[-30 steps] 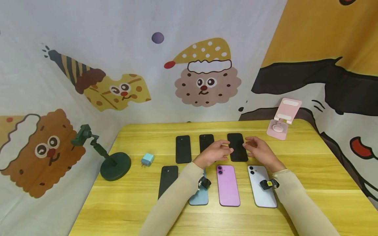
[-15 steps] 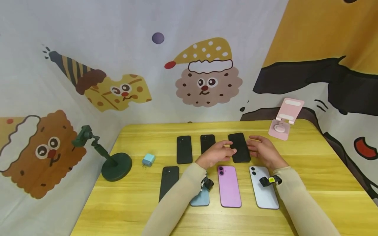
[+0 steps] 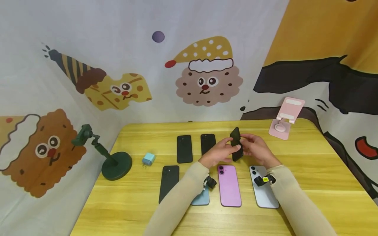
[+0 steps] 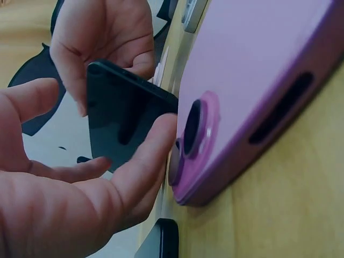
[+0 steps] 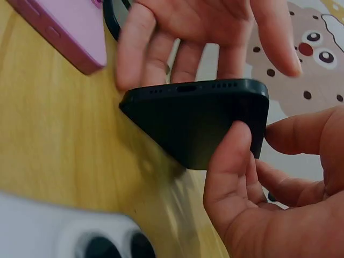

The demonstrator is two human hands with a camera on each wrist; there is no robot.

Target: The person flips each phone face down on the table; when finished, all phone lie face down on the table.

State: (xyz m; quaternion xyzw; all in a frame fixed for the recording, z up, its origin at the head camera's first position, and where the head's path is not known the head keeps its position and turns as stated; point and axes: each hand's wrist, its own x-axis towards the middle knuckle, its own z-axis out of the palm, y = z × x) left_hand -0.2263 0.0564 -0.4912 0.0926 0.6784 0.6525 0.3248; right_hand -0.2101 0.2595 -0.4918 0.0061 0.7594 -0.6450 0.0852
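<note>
A black phone [image 3: 236, 143] is tilted up on its edge above the yellow table [image 3: 310, 170], held between both hands. My left hand [image 3: 220, 151] pinches its left side and my right hand [image 3: 254, 148] grips its right side. The left wrist view shows the dark phone [image 4: 123, 115] between thumb and fingers, next to the purple phone [image 4: 258, 91]. In the right wrist view the phone's bottom edge [image 5: 199, 118] with its port faces the camera, and my thumb presses on it.
Two black phones [image 3: 184, 148] [image 3: 207, 142] lie in the back row. In front lie a black phone [image 3: 168, 182], a blue one [image 3: 200, 198], a purple one [image 3: 228, 185] and a pale blue one [image 3: 262, 193]. A green stand [image 3: 113, 164], a blue charger [image 3: 148, 159] and a pink stand [image 3: 284, 118] sit around.
The black phone at the right of the back row lay flat on the table; both hands closed on it and lifted it up onto its edge.
</note>
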